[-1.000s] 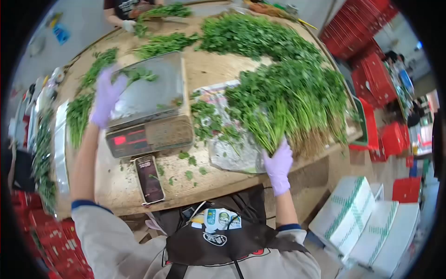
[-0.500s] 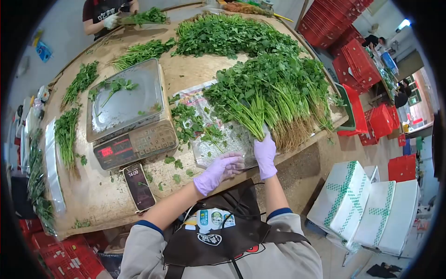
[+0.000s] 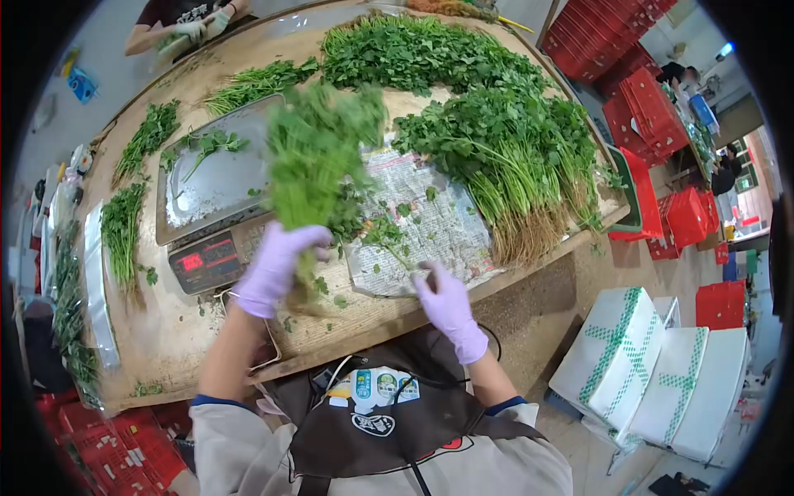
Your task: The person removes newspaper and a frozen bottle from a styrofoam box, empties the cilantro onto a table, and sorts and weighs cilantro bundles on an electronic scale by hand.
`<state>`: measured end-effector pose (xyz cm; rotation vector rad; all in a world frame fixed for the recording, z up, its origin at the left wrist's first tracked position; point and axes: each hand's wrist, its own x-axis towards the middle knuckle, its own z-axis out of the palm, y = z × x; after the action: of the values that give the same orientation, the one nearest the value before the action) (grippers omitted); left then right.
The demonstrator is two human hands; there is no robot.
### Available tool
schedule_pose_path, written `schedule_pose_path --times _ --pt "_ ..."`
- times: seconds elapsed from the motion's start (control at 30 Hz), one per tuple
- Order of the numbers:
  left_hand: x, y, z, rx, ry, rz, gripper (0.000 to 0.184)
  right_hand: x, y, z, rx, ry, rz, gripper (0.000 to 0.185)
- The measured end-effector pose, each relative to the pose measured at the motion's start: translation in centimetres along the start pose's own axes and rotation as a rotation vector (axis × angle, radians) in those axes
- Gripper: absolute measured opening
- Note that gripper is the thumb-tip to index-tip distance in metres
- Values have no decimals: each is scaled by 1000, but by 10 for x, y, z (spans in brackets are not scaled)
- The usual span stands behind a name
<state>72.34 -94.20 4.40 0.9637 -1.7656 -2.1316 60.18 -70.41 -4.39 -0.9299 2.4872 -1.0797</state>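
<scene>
A bunch of celery-like greens (image 3: 318, 157), blurred by motion, stands tilted in my left hand (image 3: 281, 260). That hand wears a lilac glove and is wrapped round the lower stalks, just in front of the scale (image 3: 219, 178). My right hand (image 3: 451, 310), gloved too, hovers by the table's front edge with thumb and fingers apart, nothing visible in it. Beside it lies a newspaper sheet (image 3: 430, 219) with loose leaves and sprigs on it. To the right rests a big pile of the same greens (image 3: 513, 165), its brown roots (image 3: 529, 236) facing me.
More greens (image 3: 430, 54) lie along the table's far side, with small bunches (image 3: 124, 236) at the left. A phone (image 3: 260, 343) is partly hidden by my left arm. Foam boxes (image 3: 612, 347) and red crates (image 3: 686, 219) stand right. Another person's gloved hands (image 3: 203, 29) are at the far left.
My left hand has swung left and now holds the bunch of greens, which my right hand gripped by the pile before. My right hand has let go and moved down and left.
</scene>
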Motion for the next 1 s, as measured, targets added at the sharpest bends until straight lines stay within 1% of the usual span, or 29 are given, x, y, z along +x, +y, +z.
schedule_pose_path --times 0.03,0.1,0.17,0.23,0.3,0.33,0.4,0.47,0.5,0.57,0.6,0.67,0.7,0.77,0.83,0.87,0.9,0.93,0.97,1.0 --pt "-6 29 -21 4 8 -83 26 8 14 -3 -126 140 -108 23" --pt "-9 61 -70 -98 -14 -127 34 19 35 -7 -229 264 -152 19" --pt "3 72 -128 89 30 -171 49 19 31 -16 -194 207 -13 21" --pt "16 49 -187 629 247 195 58 17 39 -12 -105 251 -59 19" --pt "34 17 -249 989 426 -29 66 15 46 -6 -101 257 -82 17" --pt "33 12 -260 971 425 -76 69 13 53 -3 -79 234 -110 17" --pt "31 22 -265 948 444 -129 72 12 62 5 -101 212 -6 16" --pt "29 34 -268 1039 574 2 78 12 53 4 -65 188 7 15" --pt "30 37 -270 1032 586 -12 78 10 51 2 -39 180 35 15" --pt "32 43 -269 917 634 154 87 12 60 5 -61 188 -16 15" --pt "31 41 -262 912 642 149 87 12 57 4 -48 173 14 14" --pt "27 41 -241 1146 407 115 97 13 55 4 -35 160 44 14" --pt "31 28 -238 1145 405 118 97 14 58 6 -46 175 21 15" --pt "47 -5 -229 1334 499 220 99 15 62 5 -62 204 13 15" --pt "39 -6 -217 1235 638 184 87 19 64 0 -93 200 22 17" --pt "34 -6 -220 1198 687 153 81 22 71 -6 -157 196 45 21" --pt "25 1 -221 1208 737 67 69 27 80 -8 -175 220 81 21" --pt "9 0 -218 1169 903 314 60 33 93 -11 -332 381 -40 25" --pt "-2 -5 -235 1105 982 269 53 38 102 -21 -500 535 -160 30" --pt "-17 -16 -254 1100 991 369 47 41 100 -32 -682 592 -49 34"
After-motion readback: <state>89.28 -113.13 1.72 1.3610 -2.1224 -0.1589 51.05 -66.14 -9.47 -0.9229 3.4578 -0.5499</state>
